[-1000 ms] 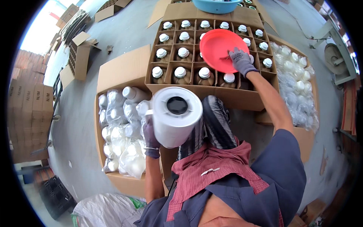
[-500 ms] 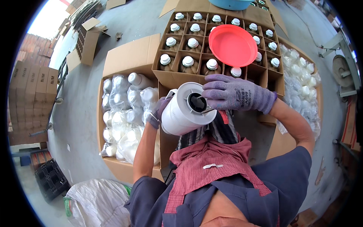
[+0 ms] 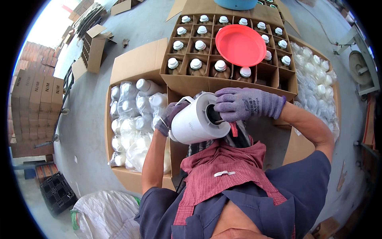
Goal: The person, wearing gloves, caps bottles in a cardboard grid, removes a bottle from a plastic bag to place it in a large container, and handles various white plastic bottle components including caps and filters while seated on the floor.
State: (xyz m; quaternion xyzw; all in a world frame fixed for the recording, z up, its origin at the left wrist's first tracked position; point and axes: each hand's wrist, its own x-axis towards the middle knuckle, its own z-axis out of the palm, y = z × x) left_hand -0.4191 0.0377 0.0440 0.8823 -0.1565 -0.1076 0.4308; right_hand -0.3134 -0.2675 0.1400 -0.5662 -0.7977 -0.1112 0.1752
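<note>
A white cylindrical jug (image 3: 189, 123) with a side handle is tilted in front of my apron, its round black-centred end turned to the right. My left hand (image 3: 175, 113), in a purple-grey glove, is closed around the jug's handle side. At the black centre, the bent fingers of my gloved right hand (image 3: 244, 104) are drawn together. A thin piece shows just below those fingertips, too small to name, and what they grip is hidden. Beyond my hands stands a divided carton (image 3: 207, 83) of bottles with white caps, and a red round basin (image 3: 241, 46) rests on top of them.
On the left, an open carton (image 3: 137, 175) holds plastic-wrapped white and clear bottles; another carton with wrapped pieces (image 3: 314, 75) is at the right. A blue basin (image 3: 236, 4) sits at the far edge. A white sack (image 3: 105, 213) and black crate (image 3: 57, 193) lie lower left.
The jug's black-centred end has turned further right. My right hand's fingers have moved down over its black centre, while my left hand keeps its hold.
</note>
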